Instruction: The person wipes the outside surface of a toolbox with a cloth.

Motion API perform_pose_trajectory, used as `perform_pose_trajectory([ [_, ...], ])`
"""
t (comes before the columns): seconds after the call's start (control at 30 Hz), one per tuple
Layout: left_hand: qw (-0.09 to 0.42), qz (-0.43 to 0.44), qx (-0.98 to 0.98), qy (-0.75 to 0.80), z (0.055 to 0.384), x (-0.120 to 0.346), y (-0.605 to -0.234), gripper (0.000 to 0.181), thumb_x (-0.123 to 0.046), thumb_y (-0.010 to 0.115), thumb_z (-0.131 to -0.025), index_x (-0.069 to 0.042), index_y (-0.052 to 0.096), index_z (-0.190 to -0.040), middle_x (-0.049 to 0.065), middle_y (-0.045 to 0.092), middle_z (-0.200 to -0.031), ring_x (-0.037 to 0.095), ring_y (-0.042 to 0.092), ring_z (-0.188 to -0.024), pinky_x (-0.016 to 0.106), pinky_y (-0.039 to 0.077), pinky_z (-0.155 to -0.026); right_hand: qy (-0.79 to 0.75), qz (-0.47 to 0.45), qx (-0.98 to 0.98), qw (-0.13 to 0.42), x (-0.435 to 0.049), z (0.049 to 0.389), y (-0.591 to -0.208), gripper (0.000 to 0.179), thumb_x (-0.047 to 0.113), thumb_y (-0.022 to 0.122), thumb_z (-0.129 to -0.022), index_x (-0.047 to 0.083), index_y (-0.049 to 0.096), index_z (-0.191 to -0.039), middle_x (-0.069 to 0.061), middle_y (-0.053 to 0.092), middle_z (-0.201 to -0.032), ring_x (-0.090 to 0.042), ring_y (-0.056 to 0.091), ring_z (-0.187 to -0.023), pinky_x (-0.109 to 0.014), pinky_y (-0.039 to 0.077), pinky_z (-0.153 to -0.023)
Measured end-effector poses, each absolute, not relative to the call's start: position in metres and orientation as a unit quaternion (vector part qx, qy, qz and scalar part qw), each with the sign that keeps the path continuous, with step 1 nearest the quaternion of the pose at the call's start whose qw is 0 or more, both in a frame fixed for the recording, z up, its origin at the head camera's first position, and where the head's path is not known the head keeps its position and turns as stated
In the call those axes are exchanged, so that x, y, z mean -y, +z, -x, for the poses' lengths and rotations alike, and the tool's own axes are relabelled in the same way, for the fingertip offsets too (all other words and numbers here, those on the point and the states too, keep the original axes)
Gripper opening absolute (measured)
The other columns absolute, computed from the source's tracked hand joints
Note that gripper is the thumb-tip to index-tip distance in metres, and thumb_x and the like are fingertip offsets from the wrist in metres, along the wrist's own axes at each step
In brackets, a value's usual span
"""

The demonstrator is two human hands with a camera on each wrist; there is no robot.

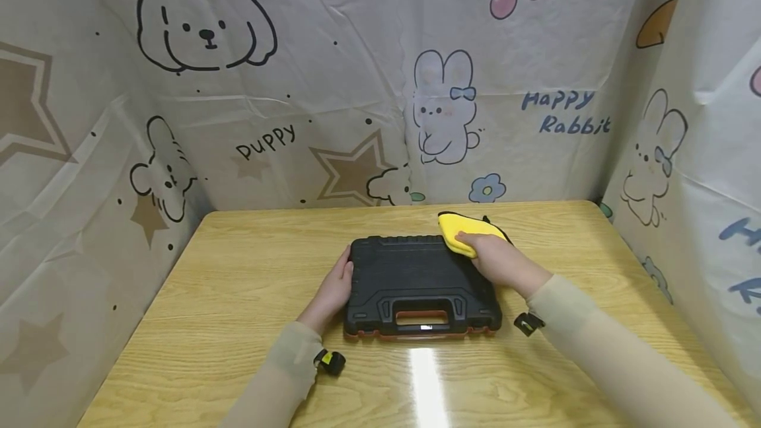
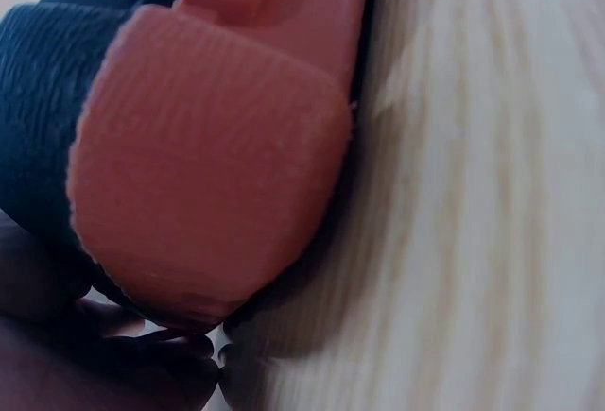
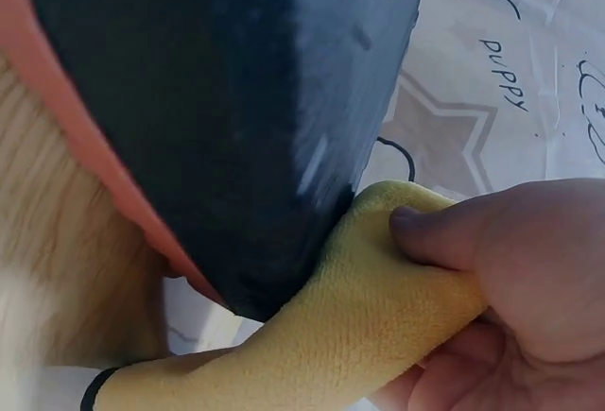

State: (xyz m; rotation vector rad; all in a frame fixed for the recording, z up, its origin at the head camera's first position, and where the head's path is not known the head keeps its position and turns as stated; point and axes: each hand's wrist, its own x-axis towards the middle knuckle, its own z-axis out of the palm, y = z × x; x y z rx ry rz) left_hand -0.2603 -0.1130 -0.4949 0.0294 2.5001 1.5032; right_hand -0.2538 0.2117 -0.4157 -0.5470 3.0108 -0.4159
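A black plastic carrying case [image 1: 416,276] with an orange-red underside lies flat on the table, its handle toward me. My left hand [image 1: 334,289] holds the case's left side. In the left wrist view, fingers [image 2: 142,368] sit low against the case's orange-red end [image 2: 208,165], near the tabletop. My right hand [image 1: 502,259] grips a folded yellow cloth [image 1: 458,230] with dark edging, at the case's far right corner. In the right wrist view, the thumb presses on the cloth [image 3: 350,298], which touches the black shell [image 3: 189,118]. The fingers behind the cloth are partly hidden.
The light wood-grain table [image 1: 261,269] extends around the case. A white cloth backdrop [image 1: 357,84] printed with cartoon animals hangs behind the table and on both sides. Light reflects off the tabletop in front of the case.
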Motion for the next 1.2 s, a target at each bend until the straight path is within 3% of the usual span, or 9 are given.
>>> perform_pose_trajectory([
  [0.53,0.121,-0.002,-0.847,0.518,0.261,0.113,-0.496,0.055,-0.027,0.026,-0.115,-0.014,0.013,-0.167,0.015,0.014,-0.173,0.038,0.013,-0.159,0.056,0.015,-0.128,-0.118,0.189,-0.973,0.053,-0.214,0.233,-0.419,0.059,-0.009,0.063,-0.093,-0.004,0.049,-0.15,-0.023,0.05,-0.154,-0.04,0.048,-0.143,-0.053,0.04,-0.118],
  [0.77,0.121,-0.004,-0.844,0.523,0.26,0.113,-0.495,0.056,-0.026,0.026,-0.115,-0.014,0.012,-0.167,0.016,0.014,-0.173,0.038,0.013,-0.159,0.056,0.014,-0.128,-0.108,0.219,-0.969,0.047,-0.216,0.208,-0.417,0.061,-0.013,0.063,-0.09,-0.005,0.05,-0.149,-0.025,0.051,-0.152,-0.041,0.051,-0.14,-0.053,0.045,-0.113],
  [0.93,0.121,-0.005,-0.844,0.522,0.26,0.113,-0.495,0.056,-0.026,0.026,-0.115,-0.014,0.012,-0.167,0.015,0.013,-0.173,0.038,0.013,-0.159,0.056,0.014,-0.128,-0.104,0.237,-0.965,0.045,-0.218,0.186,-0.415,0.065,-0.014,0.068,-0.087,-0.003,0.051,-0.149,-0.023,0.052,-0.152,-0.039,0.055,-0.137,-0.037,0.06,-0.088],
  [1.03,0.12,-0.005,-0.843,0.524,0.26,0.114,-0.496,0.056,-0.027,0.026,-0.115,-0.014,0.012,-0.167,0.015,0.014,-0.173,0.038,0.013,-0.159,0.056,0.014,-0.128,-0.104,0.246,-0.963,0.046,-0.218,0.173,-0.414,0.067,-0.016,0.07,-0.085,-0.002,0.052,-0.148,-0.023,0.053,-0.152,-0.039,0.057,-0.135,-0.024,0.053,-0.063],
  [1.13,0.12,-0.005,-0.842,0.525,0.26,0.114,-0.496,0.056,-0.026,0.026,-0.115,-0.014,0.012,-0.167,0.015,0.014,-0.173,0.037,0.012,-0.159,0.056,0.014,-0.128,-0.112,0.251,-0.96,0.05,-0.218,0.161,-0.413,0.07,-0.02,0.068,-0.083,-0.002,0.052,-0.148,-0.023,0.053,-0.152,-0.04,0.059,-0.132,-0.021,0.043,-0.053],
  [1.2,0.12,-0.005,-0.842,0.526,0.26,0.114,-0.496,0.056,-0.026,0.026,-0.115,-0.014,0.012,-0.167,0.015,0.014,-0.173,0.037,0.012,-0.159,0.056,0.014,-0.129,-0.116,0.249,-0.96,0.053,-0.218,0.154,-0.412,0.072,-0.02,0.07,-0.082,-0.001,0.052,-0.149,-0.023,0.052,-0.152,-0.04,0.059,-0.131,-0.02,0.044,-0.053],
])
